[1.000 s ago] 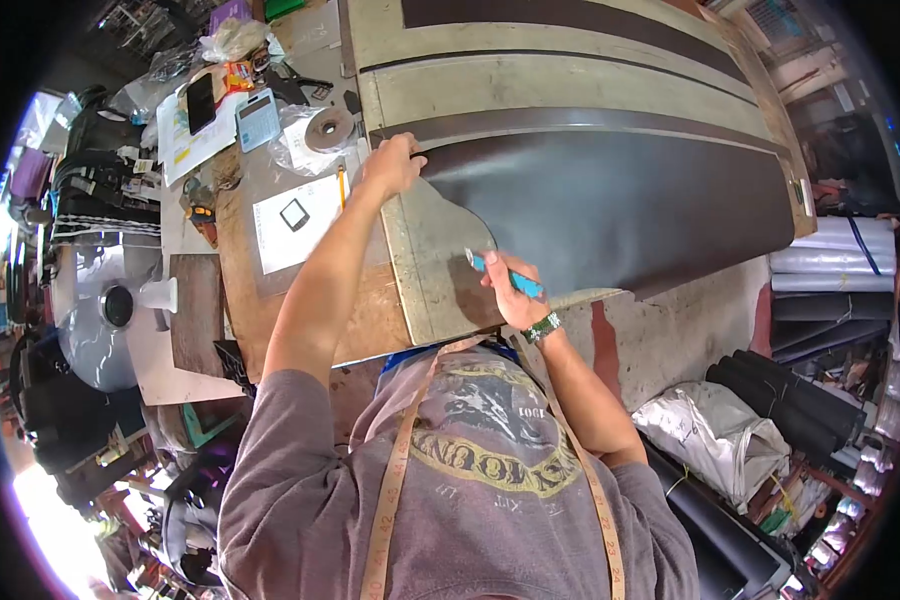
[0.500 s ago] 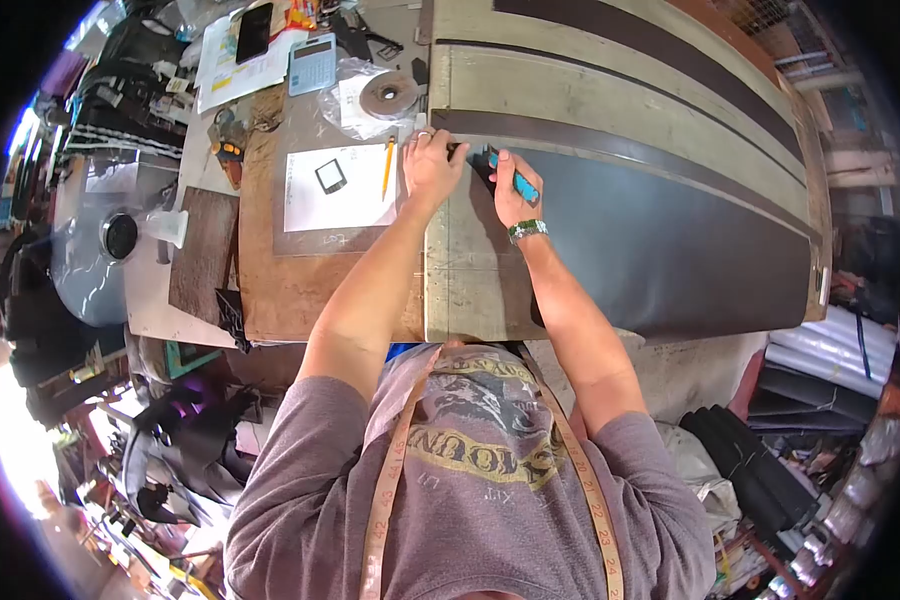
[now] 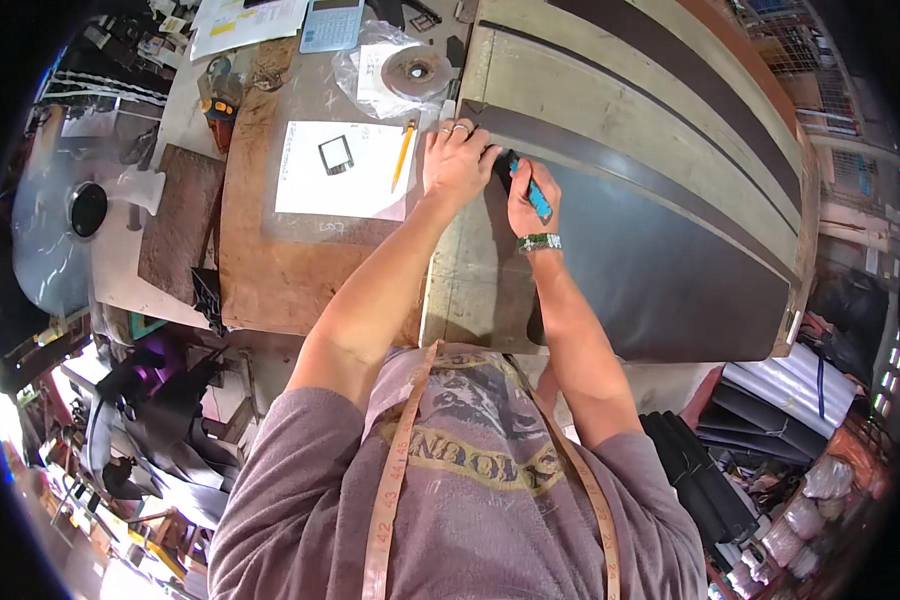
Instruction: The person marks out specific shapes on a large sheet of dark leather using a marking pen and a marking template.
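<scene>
I'm seeing the left hand (image 3: 457,163) resting half-curled at the dark brown sheet's (image 3: 660,265) upper-left end, right of the upper centre of the frame. The right hand (image 3: 533,203) is closing firmly around a slim, bright-blue-handled tool (image 3: 539,200). Compared with the first frame, that hand is now working up just beside the left one, no longer lower and apart. The tool's tip is probably touching the sheet, though shadow is obscuring it.
</scene>
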Demonstrator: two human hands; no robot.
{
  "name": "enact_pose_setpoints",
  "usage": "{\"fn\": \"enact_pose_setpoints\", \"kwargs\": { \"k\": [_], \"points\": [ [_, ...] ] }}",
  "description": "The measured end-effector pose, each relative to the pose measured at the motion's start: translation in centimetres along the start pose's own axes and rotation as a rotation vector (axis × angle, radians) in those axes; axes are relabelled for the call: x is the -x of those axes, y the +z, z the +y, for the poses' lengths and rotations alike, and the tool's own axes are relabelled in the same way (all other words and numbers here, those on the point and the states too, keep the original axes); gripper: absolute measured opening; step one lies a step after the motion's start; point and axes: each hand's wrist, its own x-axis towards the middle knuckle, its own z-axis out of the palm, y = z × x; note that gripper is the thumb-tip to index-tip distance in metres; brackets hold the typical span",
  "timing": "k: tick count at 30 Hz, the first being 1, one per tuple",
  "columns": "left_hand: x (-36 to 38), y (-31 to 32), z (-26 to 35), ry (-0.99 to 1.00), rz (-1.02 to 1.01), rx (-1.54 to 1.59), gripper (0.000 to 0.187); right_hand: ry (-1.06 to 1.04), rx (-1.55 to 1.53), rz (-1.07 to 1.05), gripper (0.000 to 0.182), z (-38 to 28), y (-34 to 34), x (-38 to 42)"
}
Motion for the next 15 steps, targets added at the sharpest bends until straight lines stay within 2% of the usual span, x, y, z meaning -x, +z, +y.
{"fn": "enact_pose_setpoints", "kwargs": {
  "k": [2,4,9,12,13,15],
  "points": [
    [-0.1,0.0,0.1,0.049,0.086,-0.012,0.022,-0.014,0.034,-0.011,0.021,0.3,0.3,-0.5],
    [-0.3,0.1,-0.1,0.037,0.058,-0.01,0.02,-0.031,0.049,-0.019,0.019,0.5,0.5,-0.9],
    [-0.3,-0.8,0.3,-0.03,-0.139,-0.022,0.017,-0.051,0.036,-0.082,0.016,-0.5,-0.9,1.0],
    [0.1,0.9,-0.5,-0.019,0.093,-0.045,0.016,-0.094,0.079,-0.117,0.014,-2.1,-2.7,5.9],
    [0.0,0.3,-0.2,-0.029,0.063,-0.052,0.02,-0.051,0.072,-0.096,0.013,-2.6,-3.2,8.1],
    [0.0,1.6,-1.3,0.043,-0.021,-0.225,0.024,0.086,0.0,-0.19,0.012,-5.4,-5.7,11.3]
  ]
}}
